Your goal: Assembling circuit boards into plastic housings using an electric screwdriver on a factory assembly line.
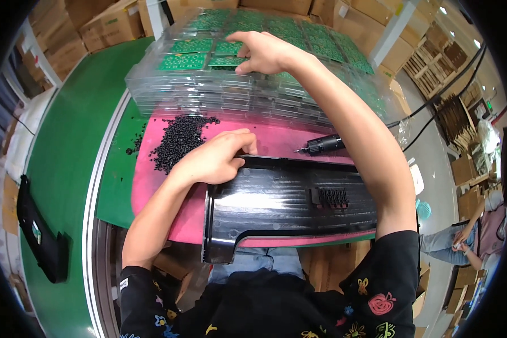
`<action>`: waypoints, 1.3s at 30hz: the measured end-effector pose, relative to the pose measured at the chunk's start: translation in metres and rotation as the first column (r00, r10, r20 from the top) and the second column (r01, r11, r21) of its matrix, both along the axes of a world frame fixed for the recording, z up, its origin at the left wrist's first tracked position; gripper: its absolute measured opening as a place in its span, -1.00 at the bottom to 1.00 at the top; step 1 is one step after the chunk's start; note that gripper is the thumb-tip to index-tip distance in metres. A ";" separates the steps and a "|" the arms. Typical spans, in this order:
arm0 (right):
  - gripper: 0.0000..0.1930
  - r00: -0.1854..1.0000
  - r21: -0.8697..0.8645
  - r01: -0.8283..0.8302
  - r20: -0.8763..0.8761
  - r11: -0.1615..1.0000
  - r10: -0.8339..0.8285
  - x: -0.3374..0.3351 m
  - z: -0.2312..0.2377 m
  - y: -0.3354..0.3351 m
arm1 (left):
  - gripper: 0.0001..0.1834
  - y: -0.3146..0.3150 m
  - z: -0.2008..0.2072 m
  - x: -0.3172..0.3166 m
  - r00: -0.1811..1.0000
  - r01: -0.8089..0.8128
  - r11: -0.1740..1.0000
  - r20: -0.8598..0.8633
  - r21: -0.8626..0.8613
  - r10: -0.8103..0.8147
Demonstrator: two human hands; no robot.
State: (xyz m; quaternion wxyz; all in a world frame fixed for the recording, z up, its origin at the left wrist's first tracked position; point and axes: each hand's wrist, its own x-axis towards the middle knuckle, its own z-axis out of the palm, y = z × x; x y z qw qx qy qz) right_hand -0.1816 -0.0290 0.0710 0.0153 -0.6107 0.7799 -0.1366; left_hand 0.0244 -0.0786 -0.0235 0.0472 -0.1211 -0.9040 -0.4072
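Observation:
A long black plastic housing (265, 197) lies hollow side up across the near edge of the work surface. My left hand (222, 158) is closed at its upper left corner, fingers curled over the rim. Inside the housing sits a small black slotted part (333, 197). My right hand (265, 53) reaches over the clear plastic trays (208, 93), which are stacked high. Green circuit boards (181, 61) lie in rows in the top tray. Thumb and fingers of that hand are apart, over a circuit board (226, 61) that they partly cover.
Small black screws or pellets (180, 141) are heaped on the pink mat (276, 135). A black electric screwdriver (321, 145) lies beyond the housing, near my right forearm. On the green conveyor belt (67, 169) at left rests another black housing (39, 236). Another person (467, 236) sits at far right.

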 end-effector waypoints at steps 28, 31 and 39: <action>-0.42 0.599 -0.420 0.477 0.798 0.772 0.064 0.099 -0.085 0.296 | -0.44 0.090 0.039 -0.011 0.989 -0.025 0.958 0.146 0.285 -0.017; -0.47 0.808 -0.294 0.347 0.576 0.891 -0.124 0.092 -0.099 0.302 | -0.44 0.088 0.018 -0.013 0.993 0.096 0.994 0.066 -0.042 -0.093; -0.48 0.880 -0.158 0.327 0.411 0.932 -0.239 0.096 -0.105 0.302 | -0.46 0.095 0.003 -0.014 0.993 0.085 0.952 0.104 -0.294 -0.056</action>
